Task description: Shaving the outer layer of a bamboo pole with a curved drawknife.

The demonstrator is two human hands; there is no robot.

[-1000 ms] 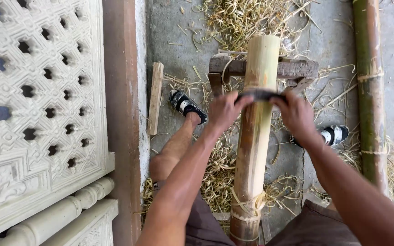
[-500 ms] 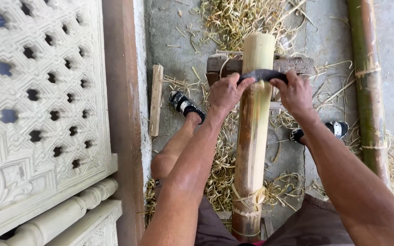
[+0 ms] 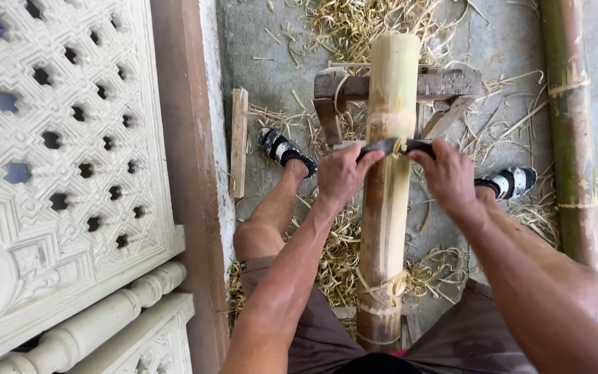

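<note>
— Scraping is well along, I'd judge: the thick pale bamboo pole (image 3: 389,201) lies on the grey wooden trestle (image 3: 451,84), running from 12 to 6 o'clock between the knees.

— And the hands?

— Left hand (image 3: 340,176) and right hand (image 3: 448,176) are each clenched on an end of the dark two-handled blade (image 3: 396,146), set across the pole mid-length.

— What's left?

— Yellow shavings (image 3: 340,249) litter the concrete floor (image 3: 264,41); near the 6 o'clock end brown skin remains. At 3 o'clock a green bamboo pole (image 3: 567,125) looks unpeeled.
</note>
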